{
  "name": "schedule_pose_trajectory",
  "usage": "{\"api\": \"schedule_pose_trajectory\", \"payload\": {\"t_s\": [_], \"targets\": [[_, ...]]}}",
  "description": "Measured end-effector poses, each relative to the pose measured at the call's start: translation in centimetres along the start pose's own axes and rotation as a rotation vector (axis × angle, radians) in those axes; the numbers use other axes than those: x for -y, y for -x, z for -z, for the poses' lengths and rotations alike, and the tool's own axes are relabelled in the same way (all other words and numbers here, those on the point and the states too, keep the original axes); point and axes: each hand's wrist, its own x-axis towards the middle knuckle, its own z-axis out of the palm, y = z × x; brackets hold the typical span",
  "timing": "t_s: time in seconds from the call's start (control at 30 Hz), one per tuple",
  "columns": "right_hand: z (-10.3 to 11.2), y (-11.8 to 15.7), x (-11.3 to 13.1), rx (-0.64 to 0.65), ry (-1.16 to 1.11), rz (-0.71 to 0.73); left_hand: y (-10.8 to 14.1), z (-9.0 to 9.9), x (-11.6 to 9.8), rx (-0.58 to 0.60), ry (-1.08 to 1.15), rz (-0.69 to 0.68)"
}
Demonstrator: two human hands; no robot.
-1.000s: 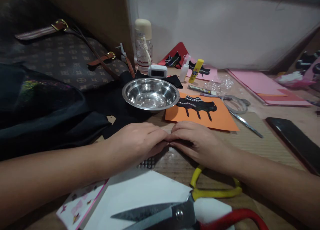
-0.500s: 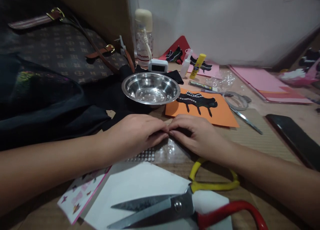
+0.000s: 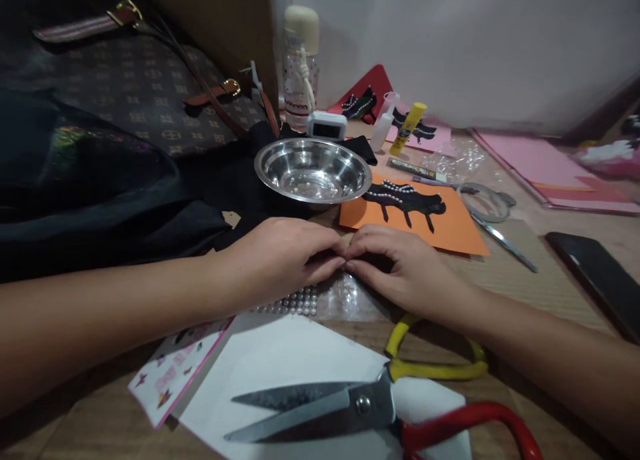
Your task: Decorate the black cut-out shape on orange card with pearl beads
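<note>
One monogrammed bag (image 3: 150, 93) fills the left background. One white sheet (image 3: 280, 353) lies nearest, under one pair of open scissors (image 3: 363, 405). Farther off sit one steel bowl (image 3: 280, 161) and one orange card (image 3: 460, 237). The left hand (image 3: 287, 257) and right hand (image 3: 405, 267) are pinched closed, fingertips meeting; what they grip, if anything, I cannot tell. The left partly hides one sheet of pearl beads (image 3: 303, 303) beneath it.

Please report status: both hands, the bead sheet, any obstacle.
Left hand, right hand: fingertips meeting; anything pinched unclear. Bead sheet: partly hidden by left hand. Possible obstacle: open scissors over white paper.
</note>
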Motion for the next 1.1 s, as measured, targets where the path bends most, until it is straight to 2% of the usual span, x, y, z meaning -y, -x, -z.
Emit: {"api": "schedule_pose_trajectory", "payload": {"t_s": [0.4,1.1], "targets": [[0.26,0.1,-0.22,0.053,-0.052,0.02,-0.03,0.0,0.02,0.009,0.031,0.015],[0.27,-0.1,-0.45,0.033,-0.062,-0.023,-0.03,0.01,-0.07,-0.008,0.056,0.005]]}}
